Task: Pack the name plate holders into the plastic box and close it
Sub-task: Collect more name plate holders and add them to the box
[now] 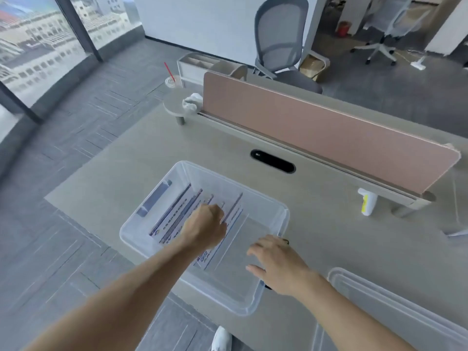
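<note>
A clear plastic box [162, 179] stands on the desk near its front left corner, lid off. Several name plate holders [177, 211] stand on edge in a row in its left half; the right half shows bare bottom. My left hand [206, 228] reaches into the box with its fingers curled over the top edges of the middle holders. Over the box's right rim, my right hand [276, 264] rests with fingers spread and relaxed. The clear lid [395, 315] lies flat on the desk at the lower right.
A pink divider panel [316, 133] runs along the back of the desk, with a black cable slot [273, 161] before it. A white spray bottle [367, 201] lies at the right. A side shelf [174, 102] holds a cup [172, 81] and crumpled tissue [191, 103]. Office chairs stand behind.
</note>
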A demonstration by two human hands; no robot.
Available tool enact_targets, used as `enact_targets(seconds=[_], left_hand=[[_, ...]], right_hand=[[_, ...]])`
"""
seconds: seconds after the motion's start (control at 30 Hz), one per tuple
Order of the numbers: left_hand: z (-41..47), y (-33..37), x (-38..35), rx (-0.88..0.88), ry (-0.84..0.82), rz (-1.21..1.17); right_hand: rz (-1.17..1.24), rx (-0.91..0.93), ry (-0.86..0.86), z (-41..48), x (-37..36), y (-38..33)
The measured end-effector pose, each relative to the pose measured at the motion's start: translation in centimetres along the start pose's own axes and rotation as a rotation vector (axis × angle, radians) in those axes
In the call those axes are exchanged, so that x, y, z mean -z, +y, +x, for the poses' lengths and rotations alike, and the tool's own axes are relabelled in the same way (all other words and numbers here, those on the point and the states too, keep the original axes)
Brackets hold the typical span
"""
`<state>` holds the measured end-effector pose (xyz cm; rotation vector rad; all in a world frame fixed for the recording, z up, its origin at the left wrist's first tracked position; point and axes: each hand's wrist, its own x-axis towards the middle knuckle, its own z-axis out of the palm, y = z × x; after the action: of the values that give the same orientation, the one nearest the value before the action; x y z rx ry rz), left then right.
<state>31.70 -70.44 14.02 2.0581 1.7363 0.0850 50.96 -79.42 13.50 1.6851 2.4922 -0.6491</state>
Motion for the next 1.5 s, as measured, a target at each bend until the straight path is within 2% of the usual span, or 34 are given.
enact_targets(seconds=[0.2,0.5,0.63,0.87,1.3,1.5], left_hand=[[0.7,-1.0,-4.1,0.061,-0.090,0.000],[2.0,-2.2,-7.8,0.048,-0.087,0.045],[2.2,-2.6,-8.7,0.032,-0.096,0.058],[2.6,-2.6,-8.7,-0.046,-0.131,0.172],[2.8,-3.4,-8.1,-0.040,-0.165,0.193],[2.7,-3.1,-7.5,-0.027,-0.188,0.218]], right_hand=[[-0.057,0.013,-0.095,1.3,-2.2,0.9],[-0.239,0.071,-0.067,1.7,-3.8,1.1],[-0.245,0.095,-0.055,1.9,-4.0,1.3],[-0.257,0.115,-0.006,2.0,-4.4,1.5],[-0.267,0.117,0.044,2.0,-5.0,1.5],[-0.291,0.113,0.005,1.9,-4.6,1.3]])
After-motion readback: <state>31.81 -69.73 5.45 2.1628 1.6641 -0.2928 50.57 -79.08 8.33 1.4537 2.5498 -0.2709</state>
